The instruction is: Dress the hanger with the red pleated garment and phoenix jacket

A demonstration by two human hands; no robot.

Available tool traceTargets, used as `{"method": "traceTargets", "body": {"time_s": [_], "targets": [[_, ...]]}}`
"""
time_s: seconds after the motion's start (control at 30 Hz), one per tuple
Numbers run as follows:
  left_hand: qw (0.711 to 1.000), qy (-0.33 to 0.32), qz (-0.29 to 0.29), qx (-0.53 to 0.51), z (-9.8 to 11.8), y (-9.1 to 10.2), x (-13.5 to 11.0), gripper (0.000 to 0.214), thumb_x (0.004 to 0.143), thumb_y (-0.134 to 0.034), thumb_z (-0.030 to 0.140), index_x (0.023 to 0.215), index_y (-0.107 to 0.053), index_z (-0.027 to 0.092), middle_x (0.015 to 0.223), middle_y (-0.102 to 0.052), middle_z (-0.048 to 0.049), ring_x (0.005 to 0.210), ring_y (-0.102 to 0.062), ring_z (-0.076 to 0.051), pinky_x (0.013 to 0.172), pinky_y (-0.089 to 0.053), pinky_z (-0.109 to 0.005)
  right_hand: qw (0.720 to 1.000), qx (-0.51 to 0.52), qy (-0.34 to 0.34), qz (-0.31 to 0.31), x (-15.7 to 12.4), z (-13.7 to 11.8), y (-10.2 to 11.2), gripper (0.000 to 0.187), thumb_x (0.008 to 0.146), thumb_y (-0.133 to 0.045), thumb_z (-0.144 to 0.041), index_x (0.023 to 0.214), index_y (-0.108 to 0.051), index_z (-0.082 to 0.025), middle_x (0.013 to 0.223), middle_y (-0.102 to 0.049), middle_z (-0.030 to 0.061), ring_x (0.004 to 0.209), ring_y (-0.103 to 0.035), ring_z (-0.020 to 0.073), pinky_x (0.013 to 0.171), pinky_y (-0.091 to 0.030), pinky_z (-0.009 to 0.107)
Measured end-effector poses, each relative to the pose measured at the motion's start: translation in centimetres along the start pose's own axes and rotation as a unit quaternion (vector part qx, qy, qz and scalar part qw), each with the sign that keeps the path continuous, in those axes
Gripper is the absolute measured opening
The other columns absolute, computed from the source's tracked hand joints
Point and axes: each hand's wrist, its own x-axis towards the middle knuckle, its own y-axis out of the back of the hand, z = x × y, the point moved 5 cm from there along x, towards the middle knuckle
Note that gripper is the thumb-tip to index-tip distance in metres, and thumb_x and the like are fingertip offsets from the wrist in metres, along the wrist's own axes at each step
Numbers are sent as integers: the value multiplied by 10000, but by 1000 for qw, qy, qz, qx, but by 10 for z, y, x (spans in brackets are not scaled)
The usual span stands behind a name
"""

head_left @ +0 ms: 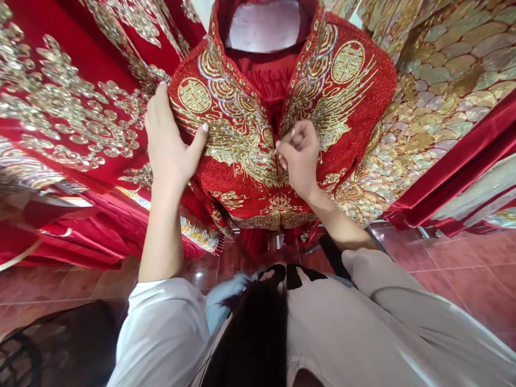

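In front of me a red jacket (342,145) with gold embroidery hangs on a mannequin (266,27), its collar standing apart at the neck. My left hand (171,142) lies spread against the jacket's left shoulder and sleeve, thumb out on the embroidery. At the middle of the chest, my right hand (300,156) is closed with thumb and fingertips pinched at the front edge. What sits between those fingertips is too small to make out. A gathered red inner cloth (268,75) shows inside the open collar.
Red cloth with gold beading (80,107) hangs close on the left. A gold scale-patterned garment (451,97) hangs on the right. Below is a red tiled floor (463,263). A dark object (60,344) stands at the lower left.
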Motion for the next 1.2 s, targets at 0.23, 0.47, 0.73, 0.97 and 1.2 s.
{"method": "traceTargets", "body": {"time_s": [0.23,0.47,0.73,0.97,1.2], "targets": [[999,-34,9,-29,-1,0,-4,824,842,-591,396,1449,-223,-24,1506,-280,-169,1404,-235,-214,1196,-154,-358,927,85,-342,130,-156,92,42,377,598,-628,-208,753,-284,-214,535,-439,-107,400,-385,39,354,-262,147],[998,-59,20,-19,-9,-6,-2,860,852,-572,481,1454,-208,-14,1504,-282,-171,1407,-235,-225,1191,-166,-369,862,76,-475,162,-262,116,83,435,502,-688,-248,728,-318,-211,511,-504,-92,414,-507,97,361,-410,188],[997,-61,32,-27,-17,-13,-1,885,853,-556,560,1460,-213,15,1470,-321,-173,1366,-275,-258,1160,-192,-404,841,84,-503,184,-262,124,87,446,481,-700,-241,722,-327,-208,505,-524,-83,423,-520,100,391,-443,196],[993,42,90,65,-18,-8,22,347,943,-419,395,1038,-625,132,855,-577,-70,874,-545,-246,808,-393,-352,846,78,-488,199,-262,120,79,396,501,-644,-242,715,-312,-209,465,-475,-101,371,-452,77,353,-371,171],[985,-5,167,36,-29,-3,33,461,974,-249,509,635,-180,205,642,-238,11,594,-348,-114,677,-330,-287,844,94,-489,198,-265,109,72,365,497,-629,-214,696,-322,-208,449,-479,-96,370,-449,77,332,-338,155]]}}
